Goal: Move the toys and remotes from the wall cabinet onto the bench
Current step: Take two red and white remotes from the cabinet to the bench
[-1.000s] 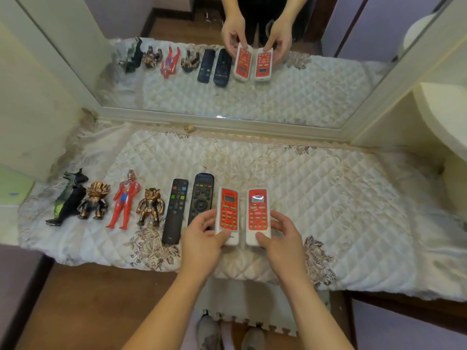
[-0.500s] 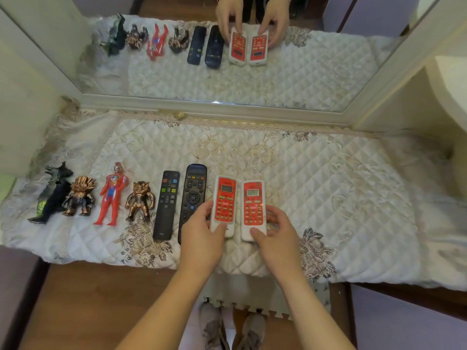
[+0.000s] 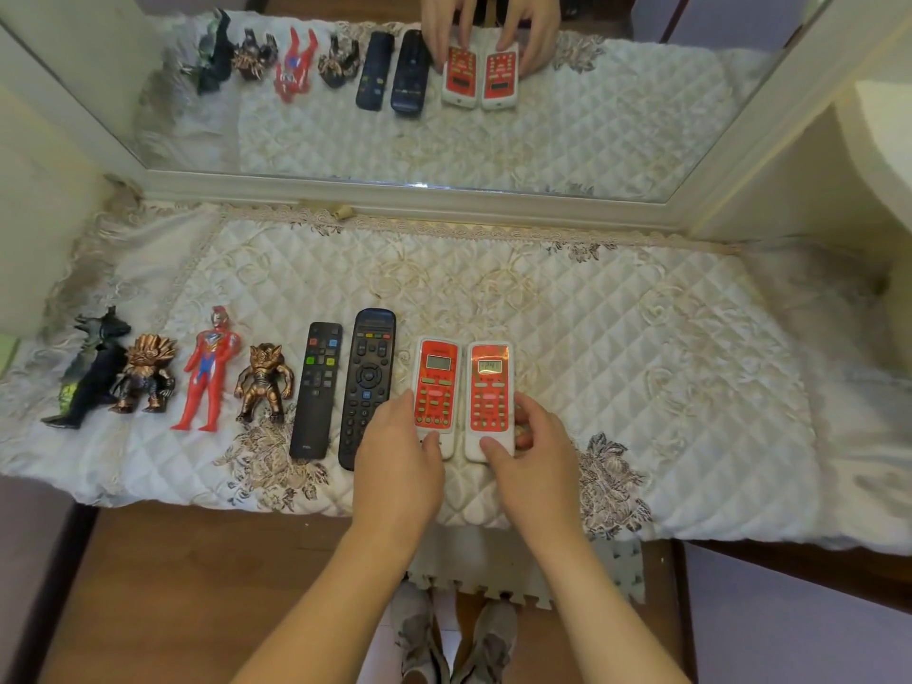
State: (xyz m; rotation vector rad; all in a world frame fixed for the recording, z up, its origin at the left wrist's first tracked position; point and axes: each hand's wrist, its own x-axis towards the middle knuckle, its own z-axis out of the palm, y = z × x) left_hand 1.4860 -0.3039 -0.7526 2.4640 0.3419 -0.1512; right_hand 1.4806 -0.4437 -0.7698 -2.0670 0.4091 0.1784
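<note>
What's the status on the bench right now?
Left hand on left red remote, right hand on right red remote. Both flat on bench cover. Nothing in the way.

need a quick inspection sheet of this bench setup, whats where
surface: quilted cover on bench, right half bare
job's things: four toy figures and two black remotes in a row at left; two red remotes side by side
clutter: nothing seen
grips: left hand on the left red remote, right hand on the right one, both remotes lying flat
cables: nothing seen
surroundings: mirror behind; wood floor, shoes below
</note>
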